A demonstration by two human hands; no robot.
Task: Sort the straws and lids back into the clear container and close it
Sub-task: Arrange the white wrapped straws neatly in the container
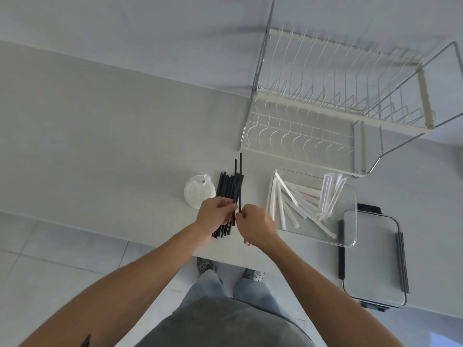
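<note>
Black straws point(229, 196) are gathered in a bundle under both hands, long axis running away from the person toward the wall, near ends at the worktop point(125, 146) edge. Left hand point(216, 216) is closed around the near part of the bundle. Right hand point(255, 225) pinches the lower end of a single black straw between thumb and fingertips; two straws stand out beyond the far end of the bundle.

Clear container point(350, 194) lies to the right of the hands, just beyond the right hand, and is open. White wrapped straws point(295, 201) already lie inside it, loosely crossed. The right hand is the nearer one to it. Judged from this layout, the coming move turns on carrying the bundle sideways to the right and keeping its long axis roughly parallel to the container's longer side so the straws drop in flat.

White cup lid point(199, 190) rests on the worktop just left of the bundle, beside the left hand, not yet sorted. Container lid point(373, 259) lies right of the container, near-right of the hands, partly under its corner. A wire dish rack point(325, 108) stands farther back.
</note>
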